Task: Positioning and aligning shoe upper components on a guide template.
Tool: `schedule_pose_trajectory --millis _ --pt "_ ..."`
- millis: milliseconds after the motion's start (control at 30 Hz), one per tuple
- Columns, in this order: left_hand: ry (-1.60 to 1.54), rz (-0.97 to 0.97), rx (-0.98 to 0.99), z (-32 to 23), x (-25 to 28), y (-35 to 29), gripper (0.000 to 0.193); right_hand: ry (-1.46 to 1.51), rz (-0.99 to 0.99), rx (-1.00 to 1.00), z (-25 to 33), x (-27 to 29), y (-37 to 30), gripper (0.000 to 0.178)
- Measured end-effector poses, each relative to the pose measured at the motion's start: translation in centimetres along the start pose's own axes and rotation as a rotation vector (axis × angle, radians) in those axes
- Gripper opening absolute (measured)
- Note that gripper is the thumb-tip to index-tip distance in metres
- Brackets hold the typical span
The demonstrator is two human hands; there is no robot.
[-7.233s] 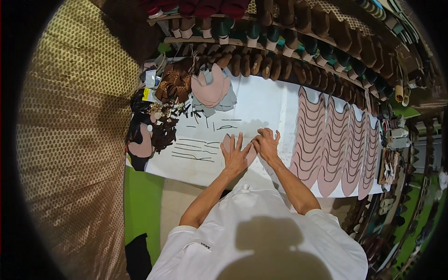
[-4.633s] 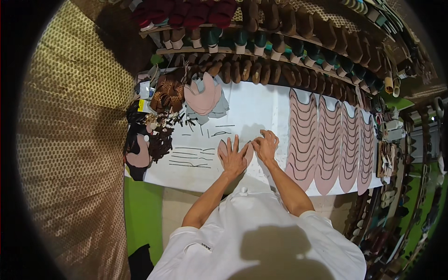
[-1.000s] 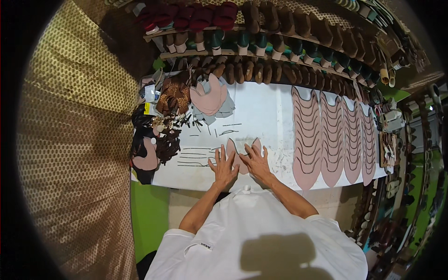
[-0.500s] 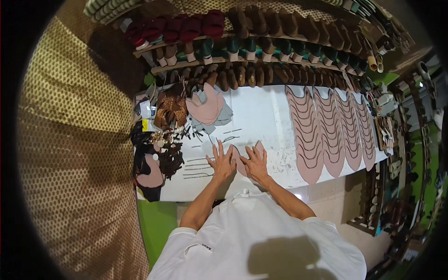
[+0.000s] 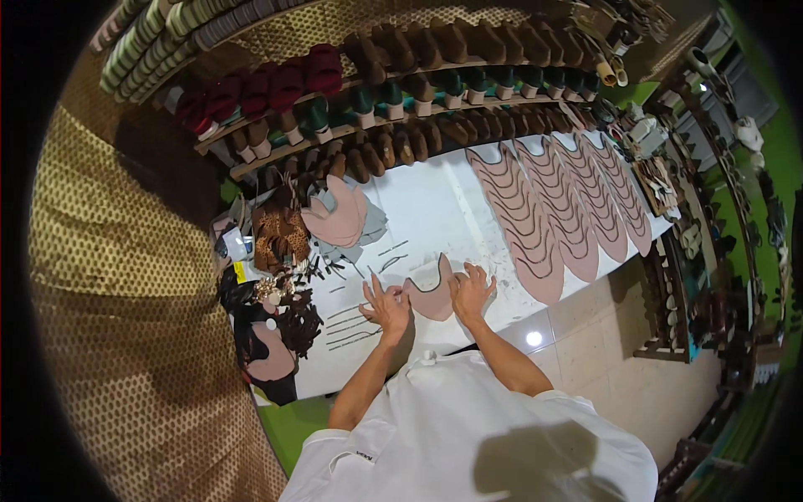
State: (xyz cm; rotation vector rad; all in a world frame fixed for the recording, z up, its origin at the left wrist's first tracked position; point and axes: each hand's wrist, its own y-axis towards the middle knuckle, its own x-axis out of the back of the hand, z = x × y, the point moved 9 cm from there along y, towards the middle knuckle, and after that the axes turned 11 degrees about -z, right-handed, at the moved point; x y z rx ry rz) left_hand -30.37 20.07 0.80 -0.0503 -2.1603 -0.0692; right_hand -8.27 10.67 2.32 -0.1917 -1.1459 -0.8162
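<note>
A pink U-shaped shoe upper piece (image 5: 433,303) lies on the white table in front of me, with a dark line along its inner curve. My left hand (image 5: 389,311) pinches at its left tip between thumb and forefinger, the other fingers spread. At its right edge, my right hand (image 5: 471,294) holds on with thumb and fingertips, its remaining fingers raised. Thin dark strips (image 5: 351,326) lie in rows left of my left hand. Beyond them is a stack of pink and grey upper pieces (image 5: 339,219).
Rows of overlapping pink uppers with dark edges (image 5: 535,259) cover the table's right side. Leopard-print pieces (image 5: 280,238) and dark scraps (image 5: 301,326) crowd the left end. Shelves of shoes and shoe lasts (image 5: 393,105) stand behind; a patterned curtain (image 5: 125,293) hangs at left.
My hands have moved apart, and more of the pink upper piece shows between them. The whole view has tilted and shifted, so the table now slants up to the right.
</note>
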Motion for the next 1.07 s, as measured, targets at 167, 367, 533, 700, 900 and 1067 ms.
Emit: schedule_pose_trajectory --millis 167,367,533,700,900,1067 --pt "-0.107 -0.033 0.066 0.7 0.1 0.9 0.018 0.132 -0.055 -0.199 -1.6 1.5 0.5 0.022" --pt "-0.304 0.099 0.162 -1.6 0.3 -0.7 0.022 0.254 -0.132 -0.236 -4.0 6.8 0.9 0.019" --pt "-0.338 0.226 0.185 -7.6 -1.8 -3.8 0.023 0.289 -0.165 -0.319 -10.5 10.8 0.9 0.020" --pt "-0.339 0.327 0.207 -13.0 -6.9 -7.7 0.026 0.255 -0.132 -0.354 -18.7 14.2 1.2 0.030" --pt "-0.343 0.367 0.249 -19.2 -13.2 -12.3 0.030 0.252 -0.052 -0.426 -28.6 16.8 2.7 0.028" --pt "-0.272 0.389 0.292 -21.6 -16.8 -13.9 0.030 0.168 0.059 -0.354 -32.3 17.9 5.7 0.036"
